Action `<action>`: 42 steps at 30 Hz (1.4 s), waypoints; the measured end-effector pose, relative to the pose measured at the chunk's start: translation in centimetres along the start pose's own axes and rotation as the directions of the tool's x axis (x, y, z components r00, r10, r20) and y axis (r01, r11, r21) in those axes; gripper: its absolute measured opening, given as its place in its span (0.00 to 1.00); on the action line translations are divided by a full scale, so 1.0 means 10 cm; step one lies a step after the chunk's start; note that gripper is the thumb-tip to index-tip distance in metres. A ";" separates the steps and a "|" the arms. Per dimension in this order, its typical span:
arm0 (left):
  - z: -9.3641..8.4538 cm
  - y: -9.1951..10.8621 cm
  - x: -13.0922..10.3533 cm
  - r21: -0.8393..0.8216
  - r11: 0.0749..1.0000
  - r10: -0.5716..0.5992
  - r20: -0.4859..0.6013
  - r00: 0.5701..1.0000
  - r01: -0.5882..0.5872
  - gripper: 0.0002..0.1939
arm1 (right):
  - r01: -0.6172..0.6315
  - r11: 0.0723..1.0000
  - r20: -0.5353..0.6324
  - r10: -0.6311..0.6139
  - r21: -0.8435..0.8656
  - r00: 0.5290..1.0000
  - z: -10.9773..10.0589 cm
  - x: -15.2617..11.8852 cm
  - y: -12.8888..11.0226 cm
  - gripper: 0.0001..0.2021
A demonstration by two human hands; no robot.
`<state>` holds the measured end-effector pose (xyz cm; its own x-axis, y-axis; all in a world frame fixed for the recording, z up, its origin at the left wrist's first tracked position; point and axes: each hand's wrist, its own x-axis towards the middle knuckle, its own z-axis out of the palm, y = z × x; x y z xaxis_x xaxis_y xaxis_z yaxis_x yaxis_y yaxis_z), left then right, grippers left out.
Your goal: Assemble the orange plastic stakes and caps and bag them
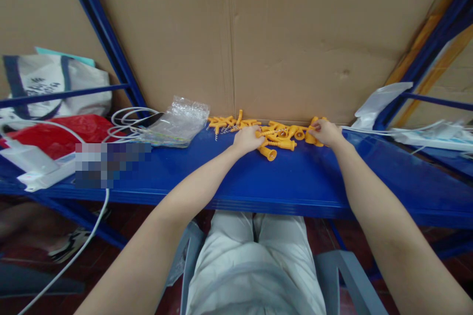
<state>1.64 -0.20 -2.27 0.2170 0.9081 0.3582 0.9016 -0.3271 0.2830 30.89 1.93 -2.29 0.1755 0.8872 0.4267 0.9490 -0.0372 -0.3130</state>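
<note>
A heap of small orange plastic pieces [281, 134] lies along the back of the blue shelf [258, 182], against a cardboard wall. Some have short metal chains on them. My left hand [247, 139] rests on the left side of the heap with its fingers curled around one orange piece. My right hand [325, 133] is at the right side of the heap and pinches another orange piece. A thin chain seems to stretch between the two hands.
A clear plastic bag [179, 120] and coiled white cable [127, 123] lie left of the heap. Farther left are a red bag [62, 133], a white tote [51, 83] and a white device [33, 167]. White packets [424, 135] sit at right. Blue rack posts flank the cardboard.
</note>
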 end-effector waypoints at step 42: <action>-0.12 -0.13 0.04 0.023 0.999 -0.028 -0.075 0.997 0.030 0.21 | -0.032 0.981 0.046 0.041 -0.189 0.998 0.02 -0.04 -0.04 0.09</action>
<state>0.12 0.29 -1.37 0.1633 0.8946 0.4159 0.9159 -0.2941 0.2731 30.41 1.71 -2.49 0.2021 0.9051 0.3740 0.9754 -0.1515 -0.1604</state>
